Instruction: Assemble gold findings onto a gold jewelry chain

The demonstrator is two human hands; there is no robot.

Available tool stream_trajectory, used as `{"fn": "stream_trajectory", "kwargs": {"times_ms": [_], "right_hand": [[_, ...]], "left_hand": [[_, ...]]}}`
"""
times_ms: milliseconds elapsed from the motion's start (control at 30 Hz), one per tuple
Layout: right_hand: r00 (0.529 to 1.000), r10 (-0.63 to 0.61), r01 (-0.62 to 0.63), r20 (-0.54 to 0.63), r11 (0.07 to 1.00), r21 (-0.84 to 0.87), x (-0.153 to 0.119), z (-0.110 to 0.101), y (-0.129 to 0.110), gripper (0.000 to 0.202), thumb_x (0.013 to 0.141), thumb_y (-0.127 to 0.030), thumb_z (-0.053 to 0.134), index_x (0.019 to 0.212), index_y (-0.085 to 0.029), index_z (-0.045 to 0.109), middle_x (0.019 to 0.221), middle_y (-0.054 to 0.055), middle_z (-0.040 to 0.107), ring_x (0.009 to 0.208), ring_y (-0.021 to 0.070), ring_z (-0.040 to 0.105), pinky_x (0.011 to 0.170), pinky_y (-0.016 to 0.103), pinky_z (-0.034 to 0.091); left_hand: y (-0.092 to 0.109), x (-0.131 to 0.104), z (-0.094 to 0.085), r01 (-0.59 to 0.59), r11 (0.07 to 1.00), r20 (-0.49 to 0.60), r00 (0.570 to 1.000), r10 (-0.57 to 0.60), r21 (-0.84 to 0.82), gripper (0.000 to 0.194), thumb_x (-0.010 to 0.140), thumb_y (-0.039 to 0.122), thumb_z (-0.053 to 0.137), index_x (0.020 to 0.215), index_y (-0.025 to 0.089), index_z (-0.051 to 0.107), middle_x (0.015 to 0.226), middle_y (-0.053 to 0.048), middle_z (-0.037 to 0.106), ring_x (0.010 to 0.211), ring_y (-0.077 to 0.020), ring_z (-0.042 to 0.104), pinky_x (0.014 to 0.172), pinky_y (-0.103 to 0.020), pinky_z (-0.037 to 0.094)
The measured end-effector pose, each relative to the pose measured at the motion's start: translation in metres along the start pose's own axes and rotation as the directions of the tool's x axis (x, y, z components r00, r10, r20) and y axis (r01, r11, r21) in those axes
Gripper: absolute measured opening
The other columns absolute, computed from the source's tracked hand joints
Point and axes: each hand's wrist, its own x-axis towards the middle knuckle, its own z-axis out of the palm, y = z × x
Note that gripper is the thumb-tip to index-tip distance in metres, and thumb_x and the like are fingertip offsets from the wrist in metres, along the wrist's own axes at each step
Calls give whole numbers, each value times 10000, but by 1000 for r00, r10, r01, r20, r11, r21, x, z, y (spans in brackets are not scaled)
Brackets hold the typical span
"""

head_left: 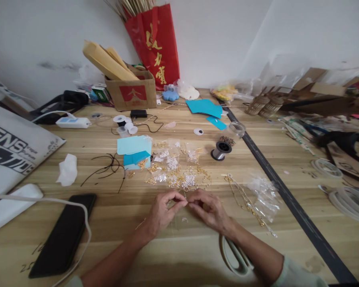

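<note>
Near the table's front middle, my left hand [166, 209] and my right hand [208, 208] face each other, fingertips almost touching. Thumb and forefinger of each are pinched on something too small to make out, maybe a fine thread. Just beyond the fingers lie silver beads [189, 180] and gold beads [204, 172] in loose heaps. A few small silvery pieces [184, 219] rest on the wood between my wrists. Gold chains [242, 197] lie to the right of my right hand, beside crumpled clear plastic bags [265, 195].
A black phone [64, 235] with a white cable crossing it lies at left. Behind the beads are blue cards [134, 145], a wire spool [220, 150] and a clear jar [236, 130]. A cardboard box [131, 93] and red bag [167, 48] stand at the wall.
</note>
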Motion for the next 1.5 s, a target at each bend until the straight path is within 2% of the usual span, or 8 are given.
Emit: {"fn": "stream_trajectory", "kwargs": {"times_ms": [133, 267, 367, 500, 600, 733, 1300, 1500], "right_hand": [[999, -30, 30, -23, 999, 18, 2, -6, -3, 103, 897, -174, 528, 893, -183, 631, 791, 55, 636, 722, 155, 570, 631, 271, 450], [982, 118, -101, -149, 988, 113, 3, -12, -2, 91, 887, -223, 550, 825, -185, 605, 724, 23, 585, 622, 127, 507, 542, 237, 390], [926, 315, -252, -207, 926, 282, 5, -13, 3, 132, 881, -288, 563, 800, -185, 573, 628, -21, 514, 516, 94, 436, 471, 210, 335], [839, 490, -348, -236, 817, 460, 8, -13, 14, 210, 848, -359, 603, 754, -181, 543, 547, -54, 448, 453, 70, 374, 430, 192, 284], [786, 578, -385, -219, 735, 559, 10, -15, 20, 231, 827, -389, 623, 758, -187, 535, 523, -64, 438, 431, 64, 347, 413, 186, 251], [755, 622, -404, -205, 688, 603, 11, -16, 23, 258, 794, -420, 652, 757, -193, 533, 517, -68, 444, 416, 64, 343, 394, 187, 229], [771, 602, -435, -207, 736, 519, 14, -17, 15, 289, 807, -442, 626, 756, -178, 520, 523, -64, 422, 436, 73, 354, 414, 195, 253], [854, 503, -398, -135, 797, 454, 11, -13, 15, 284, 816, -438, 622, 755, -176, 533, 552, -56, 434, 451, 73, 364, 423, 195, 294]], "left_hand": [[-2, 0, 1, -31, 999, -14, 999, 31, 16, 98, 828, 192, 605, 759, 139, 651, 713, -24, 666, 676, -138, 607, 660, -255, 492], [-5, 0, 3, -140, 982, 15, 990, 139, 128, 111, 865, 176, 562, 890, 143, 665, 851, -57, 682, 800, -164, 620, 741, -306, 517], [-5, -3, 5, -338, 893, 164, 939, 301, 296, 191, 888, 137, 509, 1023, 142, 644, 995, -88, 663, 992, -211, 571, 872, -385, 497], [-2, -9, 7, -456, 755, 383, 877, 291, 471, 224, 895, 137, 500, 1090, 136, 608, 1164, -91, 618, 1240, -263, 414, 1023, -451, 417], [-3, -11, 8, -501, 686, 449, 850, 274, 528, 164, 889, 160, 520, 1001, 124, 635, 1131, -88, 633, 1239, -288, 415, 1018, -459, 423], [-5, -10, 9, -500, 670, 442, 854, 275, 549, 142, 896, 172, 520, 960, 140, 643, 1099, -72, 647, 1214, -261, 442, 1013, -437, 432], [-11, -9, 8, -513, 680, 400, 853, 336, 524, 155, 901, 140, 492, 957, 146, 636, 1030, -73, 666, 1153, -247, 490, 972, -418, 463], [-12, -10, 7, -504, 697, 394, 857, 331, 511, 143, 894, 126, 499, 927, 157, 634, 1020, -75, 664, 1166, -240, 488, 985, -415, 451]]}}
